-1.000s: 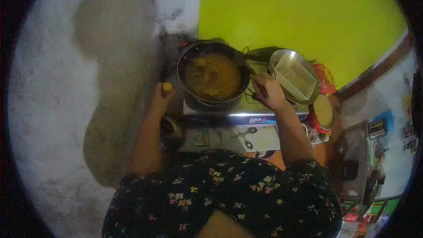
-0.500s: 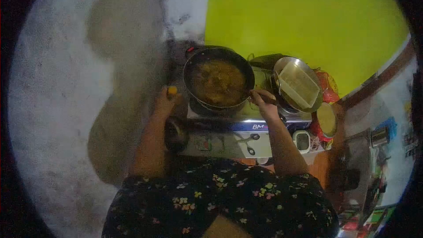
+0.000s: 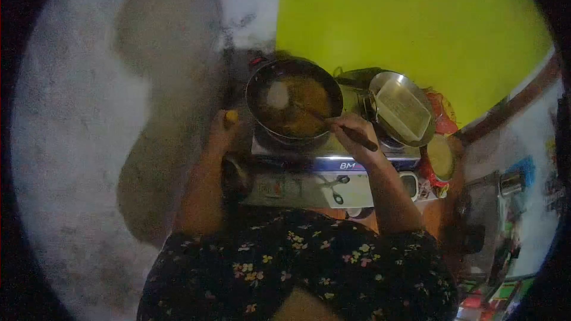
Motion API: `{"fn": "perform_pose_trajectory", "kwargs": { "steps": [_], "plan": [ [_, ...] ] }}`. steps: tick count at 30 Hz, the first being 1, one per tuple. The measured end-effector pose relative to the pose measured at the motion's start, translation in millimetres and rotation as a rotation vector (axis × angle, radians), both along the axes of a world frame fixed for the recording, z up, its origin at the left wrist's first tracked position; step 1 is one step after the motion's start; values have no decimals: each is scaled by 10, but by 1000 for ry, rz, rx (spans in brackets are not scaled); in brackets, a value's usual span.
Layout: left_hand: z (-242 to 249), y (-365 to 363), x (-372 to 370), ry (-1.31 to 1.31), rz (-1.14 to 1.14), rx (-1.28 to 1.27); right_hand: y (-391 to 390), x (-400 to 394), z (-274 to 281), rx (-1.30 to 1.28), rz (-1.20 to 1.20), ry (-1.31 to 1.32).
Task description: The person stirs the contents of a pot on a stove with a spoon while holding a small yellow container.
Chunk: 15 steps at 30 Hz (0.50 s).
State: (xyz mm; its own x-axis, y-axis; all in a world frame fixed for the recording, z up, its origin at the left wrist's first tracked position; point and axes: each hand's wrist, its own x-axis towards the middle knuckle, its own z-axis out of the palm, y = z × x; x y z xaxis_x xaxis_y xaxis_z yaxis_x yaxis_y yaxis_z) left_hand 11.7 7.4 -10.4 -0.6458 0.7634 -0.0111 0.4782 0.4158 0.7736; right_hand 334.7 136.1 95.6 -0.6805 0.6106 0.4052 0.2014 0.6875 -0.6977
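A dark wok [image 3: 254, 110] with brown food in it sits on the stove's left burner. My right hand [image 3: 352, 134] is closed round the dark handle [image 3: 360, 138] of a stirring spatula. Its shaft reaches over the near right rim, and its end is down among the food. A pale bare-looking patch [image 3: 277, 94] shows at the left of the wok's inside. Left of the wok, my left hand [image 3: 222, 131] is closed on a small yellow-orange thing [image 3: 231, 116], whose kind is unclear; the hand is apart from the wok.
On the right burner of the stove [image 3: 339, 164], a steel bowl [image 3: 429, 96] holds a rectangular translucent container [image 3: 404, 113]. Scissors [image 3: 336, 186] lie on a white surface in front. A tan round lid [image 3: 440, 157] and red packaging [image 3: 441, 113] stand at the right, by a yellow-green wall [image 3: 404, 18].
My right hand has shifted slightly left and turned, bringing the spatula further into the wok. The food has moved rightward, and a pale patch now shows. My left hand has risen slightly.
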Motion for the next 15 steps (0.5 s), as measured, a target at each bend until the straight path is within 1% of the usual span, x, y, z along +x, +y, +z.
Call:
{"fn": "perform_pose_trajectory", "kwargs": {
  "steps": [2,3,6,8,9,11,14,15],
  "plan": [
    [37,-8,20,-8,-5,12,-84,-12,128,-38,43,-91],
    [5,-3,2,5,-10,25,-67,-43,56,21,135,51],
    [-188,31,-85,44,0,57,-100,-11,42,-10,138,-78],
    [-287,56,-94,71,36,74,-82,21,-64,-35,118,-82],
    [-220,47,-82,19,10,43,-58,30,-124,-47,109,-85],
    [-20,19,-65,-85,-42,-20,-15,57,-206,59,131,-100],
    [-211,65,-130,-14,7,-9,-6,78,-248,185,187,-70],
    [-222,56,-142,-16,-21,-6,0,81,-251,224,210,-49]
  ]
}}
